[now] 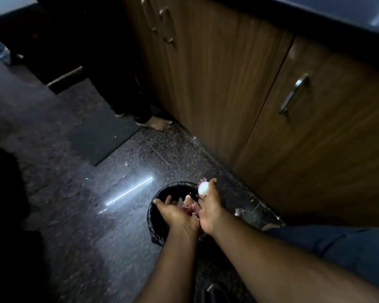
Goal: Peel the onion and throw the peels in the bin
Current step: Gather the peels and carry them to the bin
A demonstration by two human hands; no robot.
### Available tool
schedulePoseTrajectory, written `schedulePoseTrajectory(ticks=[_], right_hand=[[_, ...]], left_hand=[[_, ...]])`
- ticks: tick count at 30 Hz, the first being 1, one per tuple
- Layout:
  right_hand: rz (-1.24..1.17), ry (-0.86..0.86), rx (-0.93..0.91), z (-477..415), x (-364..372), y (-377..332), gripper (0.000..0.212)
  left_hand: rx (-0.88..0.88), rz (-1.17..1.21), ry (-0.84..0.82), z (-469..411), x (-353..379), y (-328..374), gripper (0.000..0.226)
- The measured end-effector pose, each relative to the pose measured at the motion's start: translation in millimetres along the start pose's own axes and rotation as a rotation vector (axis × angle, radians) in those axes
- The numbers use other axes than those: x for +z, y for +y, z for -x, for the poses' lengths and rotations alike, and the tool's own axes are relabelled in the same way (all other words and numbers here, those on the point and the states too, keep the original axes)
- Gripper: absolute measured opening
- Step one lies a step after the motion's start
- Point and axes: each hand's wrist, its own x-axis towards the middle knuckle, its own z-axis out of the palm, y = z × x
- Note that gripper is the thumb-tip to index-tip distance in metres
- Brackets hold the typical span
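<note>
A peeled white onion (202, 189) is pinched between the fingertips of my right hand (210, 212), above the far right rim of a black bin (173, 185) on the floor. My left hand (175, 214) hovers palm down over the bin's opening with its fingers spread. Purple and white onion peels (190, 209) show between my two hands, inside or just above the bin. Whether my left hand touches them is unclear. Most of the bin's inside is hidden by my hands.
A loose peel scrap (239, 212) lies on the dark granite floor right of the bin. Wooden cabinet doors (228, 84) with metal handles (293, 95) stand close behind. Another person's bare foot (157, 124) and a dark mat (101, 136) are farther left.
</note>
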Motion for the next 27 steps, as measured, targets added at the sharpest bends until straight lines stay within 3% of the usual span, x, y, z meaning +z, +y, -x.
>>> schedulePoseTrajectory(ticks=[5, 7, 9, 11, 12, 14, 16, 19, 21, 23, 27], right_hand=[[0.176, -0.009, -0.014, -5, -6, 4, 0.076], [0.250, 0.038, -0.111, -1, -3, 5, 0.081], [0.389, 0.075, -0.231, 2, -2, 5, 0.100], [0.560, 0.059, -0.347, 11, -1, -1, 0.099], [0.633, 0.044, -0.402, 22, -1, -8, 0.090], [0.732, 0.030, -0.506, 48, -5, -27, 0.068], [0.769, 0.030, -0.596, 69, -10, -47, 0.060], [0.668, 0.046, -0.765, 111, -41, -91, 0.075], [0.588, 0.050, -0.873, 145, -68, -121, 0.068], [0.442, 0.059, -0.996, 185, -110, -147, 0.064], [0.301, 0.111, -1.301, 279, -200, -180, 0.060]], left_hand=[[0.088, -0.035, 0.090, -9, -11, -4, 0.058], [0.133, -0.127, 0.112, -8, -13, -5, 0.053], [0.168, -0.197, 0.122, -7, -16, -10, 0.039], [0.162, -0.208, 0.066, -15, -24, -18, 0.028], [0.134, -0.206, 0.024, -32, -30, -28, 0.030], [0.146, -0.248, -0.056, -40, -25, -45, 0.077], [0.200, -0.310, -0.083, 5, 0, -49, 0.091], [0.381, -0.428, -0.319, 110, 53, -68, 0.061], [0.478, -0.493, -0.442, 159, 69, -95, 0.040], [0.629, -0.595, -0.565, 219, 80, -132, 0.036], [0.706, -0.573, -0.938, 337, 81, -191, 0.027]])
